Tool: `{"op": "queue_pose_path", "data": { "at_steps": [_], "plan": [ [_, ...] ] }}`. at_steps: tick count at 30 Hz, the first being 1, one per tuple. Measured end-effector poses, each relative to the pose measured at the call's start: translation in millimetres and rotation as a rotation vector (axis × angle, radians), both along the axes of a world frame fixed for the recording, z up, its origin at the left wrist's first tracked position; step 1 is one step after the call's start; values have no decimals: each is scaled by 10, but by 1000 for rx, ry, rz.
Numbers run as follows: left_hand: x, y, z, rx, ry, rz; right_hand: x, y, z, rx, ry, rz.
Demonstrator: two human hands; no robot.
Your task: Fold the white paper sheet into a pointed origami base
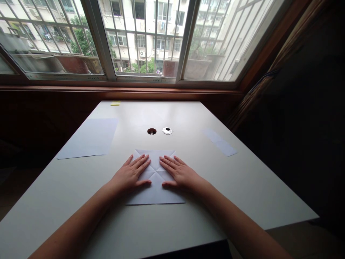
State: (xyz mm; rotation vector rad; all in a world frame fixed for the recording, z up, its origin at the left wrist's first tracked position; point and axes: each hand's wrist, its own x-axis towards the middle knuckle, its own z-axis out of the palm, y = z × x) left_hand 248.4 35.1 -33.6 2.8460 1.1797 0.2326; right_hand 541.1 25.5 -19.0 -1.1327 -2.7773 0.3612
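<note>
A square sheet of white paper lies flat on the white table, with diagonal and crosswise creases meeting near its middle. My left hand rests palm down on the left part of the sheet, fingers stretched out and thumb pointing inward. On the right part, my right hand lies flat in the same way, its fingers apart. A strip of creased paper shows between the two hands. Neither hand grips anything; parts of the sheet's left and right edges are hidden under them.
The white table reaches to the barred window. At left lies a stack or sheet of white paper; at right, a paper strip. Farther back are a cable hole, its round cover and a yellow slip.
</note>
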Motion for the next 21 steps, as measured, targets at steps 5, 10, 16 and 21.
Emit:
{"op": "queue_pose_path", "data": {
  "at_steps": [5, 10, 16, 21],
  "plan": [
    [4, 1, 16, 13, 0, -3, 5, -16, 10, -3, -21, -12],
    [10, 1, 24, 13, -15, 1, -8, -1, -5, 5, -25, -13],
    [11, 2, 27, -7, -12, 11, -1, 11, -8, 11, -23, -7],
    [11, -28, 55, -16, 1, 14, 14, -8, 25, 2, -23, -14]
  ]
}}
